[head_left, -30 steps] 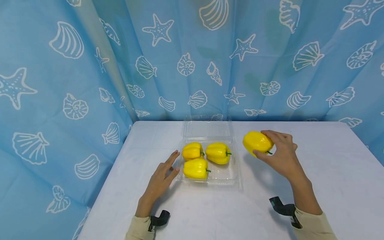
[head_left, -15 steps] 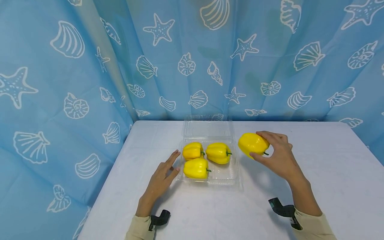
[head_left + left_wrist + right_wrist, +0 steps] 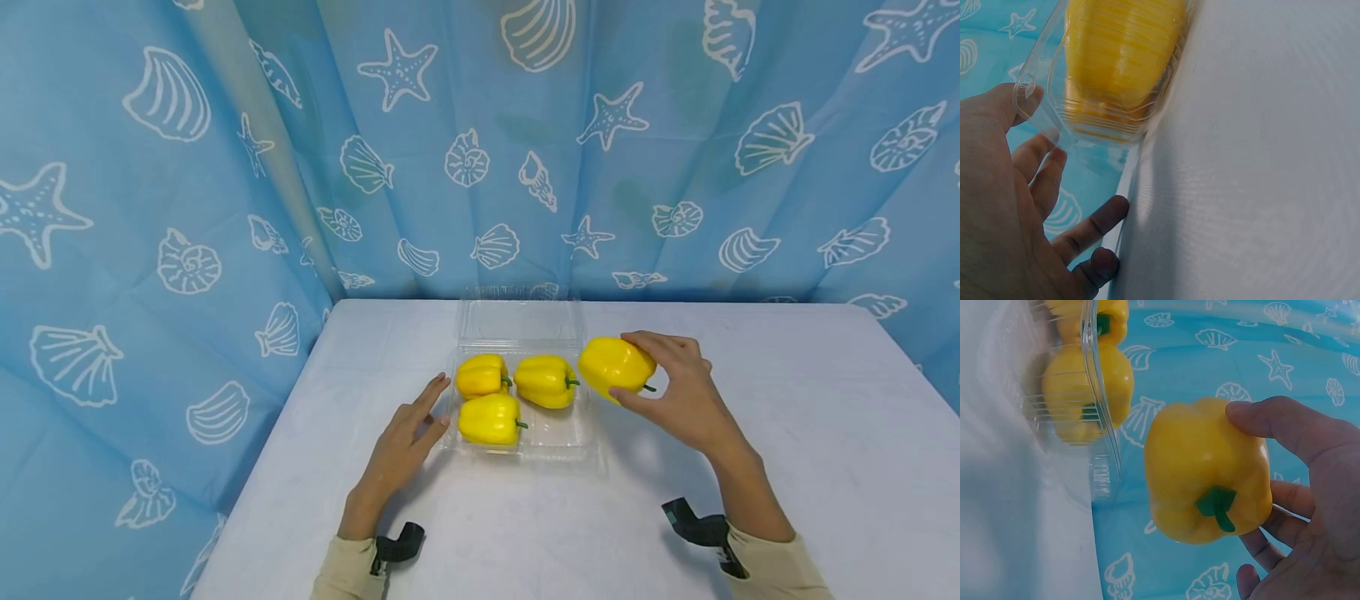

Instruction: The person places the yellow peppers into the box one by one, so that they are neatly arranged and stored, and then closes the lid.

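In the head view my right hand [image 3: 678, 396] holds a yellow bell pepper [image 3: 615, 368] with a green stem, thumb on the near side and fingers on the far side. This bell pepper [image 3: 1207, 472] hangs above the table, by the right edge of a clear plastic clamshell container [image 3: 558, 433]. Three more yellow bell peppers lie inside: one at the back left [image 3: 482, 375], one at the front left [image 3: 489, 419], one at the back right [image 3: 546, 381]. My left hand [image 3: 401, 442] touches the container's left rim [image 3: 1054, 75] with loosely spread fingers.
The container's lid [image 3: 519, 322] stands open toward the back of the white-covered table [image 3: 810, 400]. A blue curtain [image 3: 450, 100] with white shells and starfish hangs behind the table and along its left side.
My right hand has carried its bell pepper leftward and slightly down, up to the container's right edge. The left hand and the three bell peppers in the container have stayed put.
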`<control>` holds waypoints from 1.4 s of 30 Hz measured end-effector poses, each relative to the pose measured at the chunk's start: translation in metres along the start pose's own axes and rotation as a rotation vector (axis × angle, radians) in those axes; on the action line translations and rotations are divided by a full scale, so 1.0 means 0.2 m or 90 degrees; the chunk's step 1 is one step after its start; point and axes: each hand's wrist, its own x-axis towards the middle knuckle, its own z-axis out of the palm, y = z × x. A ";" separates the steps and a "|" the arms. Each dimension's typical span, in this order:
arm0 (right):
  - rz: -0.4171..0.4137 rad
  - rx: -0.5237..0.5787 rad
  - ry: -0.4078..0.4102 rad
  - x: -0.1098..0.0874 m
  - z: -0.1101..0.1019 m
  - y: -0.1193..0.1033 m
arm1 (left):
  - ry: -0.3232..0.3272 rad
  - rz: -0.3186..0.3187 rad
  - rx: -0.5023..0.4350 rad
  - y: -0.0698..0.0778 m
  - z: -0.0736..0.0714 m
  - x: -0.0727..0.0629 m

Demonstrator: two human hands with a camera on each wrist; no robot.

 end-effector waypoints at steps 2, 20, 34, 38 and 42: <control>0.000 0.004 -0.003 0.00 0.00 -0.01 | 0.001 0.001 0.001 0.00 0.00 0.00; -0.012 0.030 -0.030 0.00 0.03 -0.03 | -0.001 0.000 0.018 0.00 0.00 0.01; -0.027 0.049 -0.061 -0.01 0.06 -0.06 | -0.006 -0.003 0.015 0.00 0.00 0.01; -0.029 0.051 -0.069 -0.01 0.08 -0.07 | -0.006 0.001 0.011 -0.01 0.00 0.01; -0.029 0.046 -0.082 -0.01 0.11 -0.08 | -0.006 0.000 0.005 -0.01 0.00 0.01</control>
